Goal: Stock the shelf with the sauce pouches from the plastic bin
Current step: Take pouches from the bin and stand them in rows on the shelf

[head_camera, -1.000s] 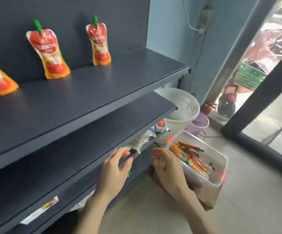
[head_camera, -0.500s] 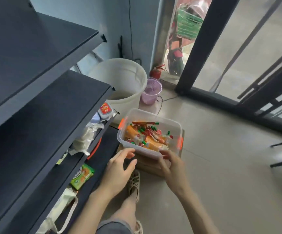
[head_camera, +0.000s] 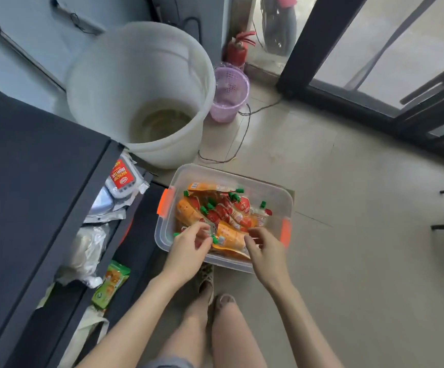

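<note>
A clear plastic bin (head_camera: 282, 192) with orange latches sits on the floor in front of me. It holds several orange and red sauce pouches (head_camera: 238, 208) with green caps, lying in a heap. My left hand (head_camera: 189, 251) reaches over the bin's near left corner, its thumb and fingers curled around the green cap of a pouch; whether it grips is unclear. My right hand (head_camera: 266, 251) is over the near right side, fingers spread and touching an orange pouch (head_camera: 229, 235). The dark shelf (head_camera: 29, 168) stands at the left.
A big white bucket (head_camera: 141, 83) stands behind the bin, with a small purple basket (head_camera: 229, 94) and a red fire extinguisher (head_camera: 238, 49) beyond. Packets and bags (head_camera: 110, 285) lie on the lower shelf. A cable (head_camera: 242, 134) runs across the floor. My legs are below.
My view has swung down from the shelf to the bin. Both hands have moved forward from the bin's near edge into it and onto the pouches.
</note>
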